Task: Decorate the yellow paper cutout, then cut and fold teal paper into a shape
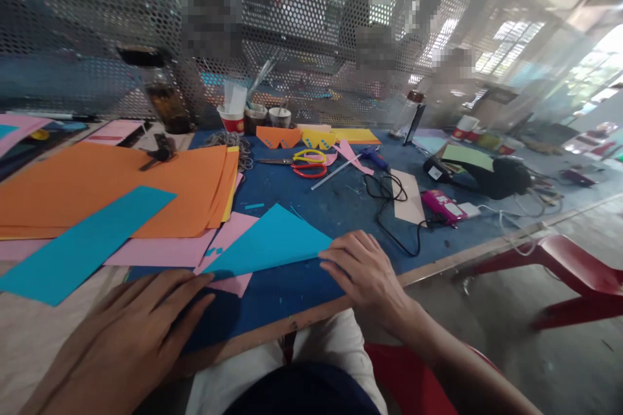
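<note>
On the blue worktop (296, 292), the paper triangle (275, 243) looks light, easily creased: I'd take its corners. Left grip (141, 318) parted; right grip (363, 266), I can't tell.

Single view from a camera on the person's head, facing forward and down across a desk (296, 292) toward a perforated screen (302, 6) beyond. The left hand (141, 324) and right hand (365, 272) appear close, low in the frame, with the person's lap (331, 343) at the bottom.

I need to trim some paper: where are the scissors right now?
The scissors lie near the head view's centre, beyond the blue paper triangle and left of the blue glue gun.
</note>
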Motion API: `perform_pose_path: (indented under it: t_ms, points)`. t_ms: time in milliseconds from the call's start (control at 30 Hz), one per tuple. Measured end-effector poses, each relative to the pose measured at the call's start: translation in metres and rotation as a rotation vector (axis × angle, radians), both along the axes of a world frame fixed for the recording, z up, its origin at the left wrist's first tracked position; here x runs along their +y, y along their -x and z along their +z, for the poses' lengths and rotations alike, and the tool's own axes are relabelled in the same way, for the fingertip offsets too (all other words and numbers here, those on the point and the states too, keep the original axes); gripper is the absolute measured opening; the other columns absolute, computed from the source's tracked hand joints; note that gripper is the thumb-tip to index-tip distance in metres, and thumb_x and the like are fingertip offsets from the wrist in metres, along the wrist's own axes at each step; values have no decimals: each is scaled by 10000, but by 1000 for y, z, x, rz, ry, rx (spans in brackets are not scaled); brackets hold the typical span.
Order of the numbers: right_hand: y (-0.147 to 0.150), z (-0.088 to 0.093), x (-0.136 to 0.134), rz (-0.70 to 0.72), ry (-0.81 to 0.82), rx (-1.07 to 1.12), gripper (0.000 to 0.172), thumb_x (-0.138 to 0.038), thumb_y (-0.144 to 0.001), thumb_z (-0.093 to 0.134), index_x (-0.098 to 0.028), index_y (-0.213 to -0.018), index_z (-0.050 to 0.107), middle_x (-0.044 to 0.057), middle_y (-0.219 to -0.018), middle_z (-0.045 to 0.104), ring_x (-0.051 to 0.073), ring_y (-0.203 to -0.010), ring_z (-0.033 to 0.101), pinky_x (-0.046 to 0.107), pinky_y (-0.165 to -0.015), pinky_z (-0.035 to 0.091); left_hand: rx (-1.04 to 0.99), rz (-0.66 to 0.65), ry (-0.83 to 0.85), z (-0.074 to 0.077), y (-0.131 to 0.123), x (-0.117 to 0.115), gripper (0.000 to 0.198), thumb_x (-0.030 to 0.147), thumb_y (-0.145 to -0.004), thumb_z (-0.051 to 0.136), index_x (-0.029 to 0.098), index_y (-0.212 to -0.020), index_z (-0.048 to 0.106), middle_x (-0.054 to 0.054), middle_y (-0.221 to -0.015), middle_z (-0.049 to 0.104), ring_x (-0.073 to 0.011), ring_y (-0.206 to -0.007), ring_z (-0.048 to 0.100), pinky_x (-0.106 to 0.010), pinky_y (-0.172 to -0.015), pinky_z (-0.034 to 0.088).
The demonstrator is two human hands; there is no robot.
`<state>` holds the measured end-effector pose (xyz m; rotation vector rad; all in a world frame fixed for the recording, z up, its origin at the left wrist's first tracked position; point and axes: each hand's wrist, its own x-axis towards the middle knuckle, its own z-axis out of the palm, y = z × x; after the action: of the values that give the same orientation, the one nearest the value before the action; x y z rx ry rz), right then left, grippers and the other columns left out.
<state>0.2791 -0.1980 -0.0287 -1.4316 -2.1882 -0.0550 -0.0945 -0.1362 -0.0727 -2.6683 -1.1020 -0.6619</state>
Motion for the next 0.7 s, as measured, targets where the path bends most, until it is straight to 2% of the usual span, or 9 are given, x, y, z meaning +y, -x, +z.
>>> perform_pose_path:
  t_ms: [100, 167, 233, 300, 400, 567, 700]
  points:
    - [4, -4, 12, 84, 42, 5, 181, -305, -1096, 570, -229, -1133, 730, 52, -1076, 718, 216, -998, 614, 379, -884, 475, 98, -65, -94, 14, -5, 3, 380, 325, -1048, 397, 300, -1064, 775, -47, -1068, 785, -315, -1003, 683, -476, -860, 453]
    - [4, -7, 18, 104, 64, 0, 196, -312, -1100, 561, -222, -1106, 735, 52, -1059, 717, 213, -987, 616, 369, -874, 478, 98, -40, -72, 25, -12, 2, 391, 342, -1063, 373, 310, -1087, 762, -36, -1058, 787, -312, -969, 689, -486, -842, 461]
    - [4, -9, 22, 112, 69, -4, 205, -320, -1102, 557, -221, -1093, 736, 52, -1050, 717, 210, -982, 617, 363, -876, 481, 30, -19, -31, 36, -23, 1, 376, 352, -1062, 382, 296, -1076, 754, -51, -1050, 787, -322, -957, 698, -506, -849, 469]
    - [3, -9, 24, 115, 59, -24, 204, -317, -1103, 555, -222, -1085, 735, 53, -1043, 717, 209, -980, 615, 363, -877, 479, -42, -79, 4, 43, -37, 1, 345, 349, -1062, 413, 274, -1069, 750, -72, -1070, 788, -329, -981, 707, -501, -848, 495]
    - [2, -7, 25, 123, 30, -82, 217, -297, -1110, 537, -217, -1062, 733, 58, -1022, 711, 207, -965, 609, 366, -862, 466, -59, -151, 85, 40, -55, 10, 300, 356, -1065, 459, 277, -1088, 748, -55, -1069, 787, -298, -970, 710, -459, -826, 514]
    - [2, -5, 28, 156, -16, -157, 245, -282, -1119, 505, -193, -1038, 719, 62, -987, 698, 201, -905, 589, 367, -822, 439, -71, -178, 210, 21, -66, 27, 220, 319, -1059, 535, 241, -1080, 740, -35, -1023, 752, -245, -939, 680, -409, -858, 496]
    - [0, -7, 30, 170, -29, -160, 246, -286, -1121, 500, -192, -1022, 704, 55, -983, 698, 199, -905, 590, 365, -818, 426, -111, -196, 244, 21, -68, 28, 255, 286, -1075, 503, 226, -1010, 742, -32, -968, 707, -207, -885, 657, -351, -807, 496]
